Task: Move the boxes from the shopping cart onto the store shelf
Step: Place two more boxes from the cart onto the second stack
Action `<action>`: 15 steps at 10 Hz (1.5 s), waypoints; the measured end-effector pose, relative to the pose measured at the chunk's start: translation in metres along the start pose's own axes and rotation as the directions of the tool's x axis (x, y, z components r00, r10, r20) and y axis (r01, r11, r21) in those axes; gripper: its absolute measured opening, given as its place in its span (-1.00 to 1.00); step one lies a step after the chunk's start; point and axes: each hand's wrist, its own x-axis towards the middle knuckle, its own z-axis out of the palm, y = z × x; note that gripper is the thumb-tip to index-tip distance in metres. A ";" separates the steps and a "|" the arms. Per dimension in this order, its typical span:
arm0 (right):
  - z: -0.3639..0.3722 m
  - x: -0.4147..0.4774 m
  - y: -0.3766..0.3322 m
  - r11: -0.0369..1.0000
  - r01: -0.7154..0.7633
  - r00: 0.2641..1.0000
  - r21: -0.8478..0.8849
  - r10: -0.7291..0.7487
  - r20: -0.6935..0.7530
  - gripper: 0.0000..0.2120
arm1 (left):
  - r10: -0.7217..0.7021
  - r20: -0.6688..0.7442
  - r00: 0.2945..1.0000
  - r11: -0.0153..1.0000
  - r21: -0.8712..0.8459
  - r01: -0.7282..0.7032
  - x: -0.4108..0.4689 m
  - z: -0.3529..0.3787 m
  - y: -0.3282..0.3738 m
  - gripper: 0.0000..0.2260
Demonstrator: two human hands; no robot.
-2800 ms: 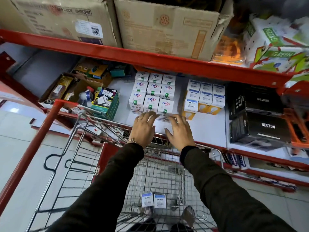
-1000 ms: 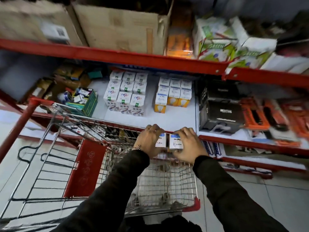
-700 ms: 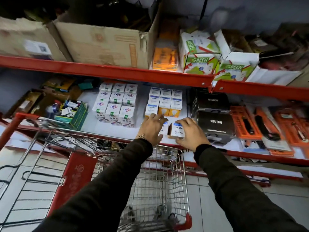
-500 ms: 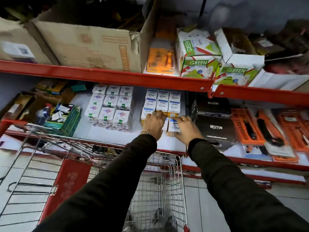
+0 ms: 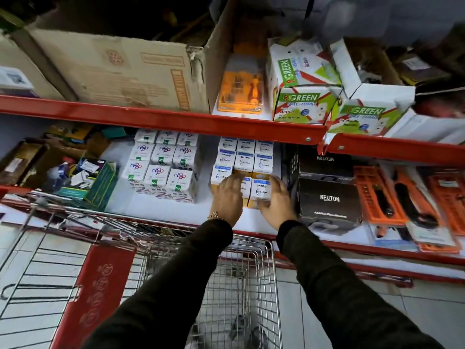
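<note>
My left hand and right hand reach over the cart to the shelf. Between them sit two small white-and-blue boxes, side by side on the shelf's white surface, right against the front of the stack of like boxes. My right fingers curl round the right box's outer side, gripping it. My left hand lies over the left box and hides most of it; its fingers are bent along the top, but I cannot tell whether they clamp it or just rest there. A black carton stands just beside my right hand. White cartons stand to the left, apart.
</note>
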 end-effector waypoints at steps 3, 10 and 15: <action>0.044 -0.011 -0.001 0.081 -0.506 0.729 0.859 0.573 0.376 -0.50 | -0.697 0.608 0.380 -0.075 -0.589 0.805 -0.008 0.028 0.013 -0.25; 0.037 0.028 -0.004 0.103 -0.438 0.748 0.893 0.592 0.299 -0.86 | -0.603 0.704 0.376 -0.162 -0.569 0.806 0.036 0.022 0.016 -0.50; 0.043 -0.003 -0.018 0.099 -0.517 0.705 0.850 0.613 0.357 -0.72 | -0.620 0.721 0.311 -0.281 -0.573 0.770 -0.003 0.000 -0.011 -0.57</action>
